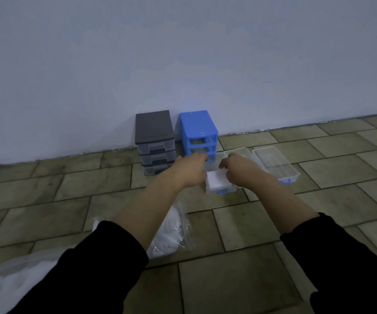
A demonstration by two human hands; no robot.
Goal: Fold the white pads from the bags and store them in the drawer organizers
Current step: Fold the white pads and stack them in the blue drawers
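Observation:
A clear drawer [212, 191] with a blue handle lies on the tiled floor, holding a folded white pad [215, 179]. My left hand [190, 169] and my right hand [237, 169] reach over the drawer from either side, fingers curled at its far end; what the fingertips touch is hidden. Behind them stands the blue organizer frame [197, 132] with its drawers out. A clear plastic bag of white pads [171, 236] lies under my left forearm. Another bag of white pads [20, 282] sits at the lower left.
A dark grey organizer [154, 141] with three clear drawers stands against the wall, left of the blue one. Two more clear drawers [275, 164] lie on the floor to the right. The pale wall runs along the back of the tiled floor.

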